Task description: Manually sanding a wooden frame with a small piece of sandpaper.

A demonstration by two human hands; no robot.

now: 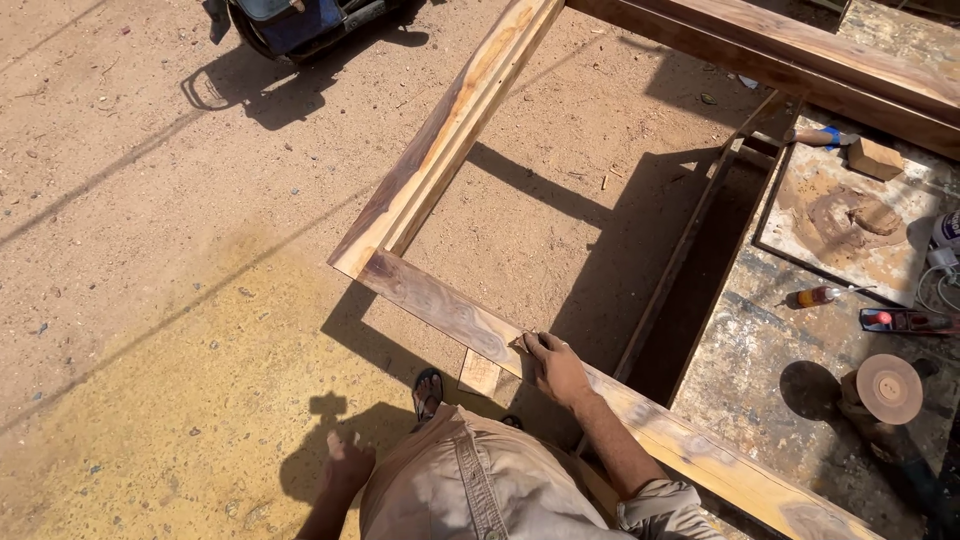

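- Khaki shirt nearest the lens; person stands over the work.
- Wooden frame lies raised above sandy ground, one end on the bench.
- Right hand rests flat on the near rail, fingers spread, steadying it (nothing clamped).
- Left hand hangs loosely curled, empty.
- Sanding disc parked aside on the bench.

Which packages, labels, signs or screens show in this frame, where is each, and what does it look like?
No signs or screens show.
Bottle: lying on the workbench at right, small, amber with a red band and thin nozzle.
Container: right edge of the bench, white, cut off by the frame.
Label: blue band round a tool handle near the wood block.
Neither hand touches these; the right hand rests on the frame.
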